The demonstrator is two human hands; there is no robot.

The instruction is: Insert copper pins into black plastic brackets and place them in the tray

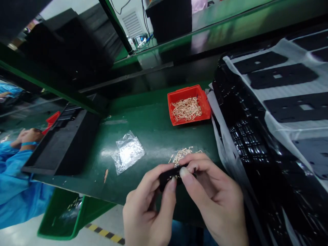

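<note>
The left hand (147, 213) and right hand (212, 194) are curled closed, pinching a small black part (169, 177) between fingers and thumbs, just over the front edge of the green table (143, 143). A bright metal tip shows on its top. Just beyond the hands lies a loose pile of copper-coloured pins (181, 154). Farther back, a red plastic bin (184, 90) holds more pins (186, 109), beside tall black trays (243, 143) along the right edge. A clear plastic bag (128, 152) lies left of centre, near a black tray (64, 140) at the left edge. Well apart, at the left, sits a person in a blue gown (15, 177).
</note>
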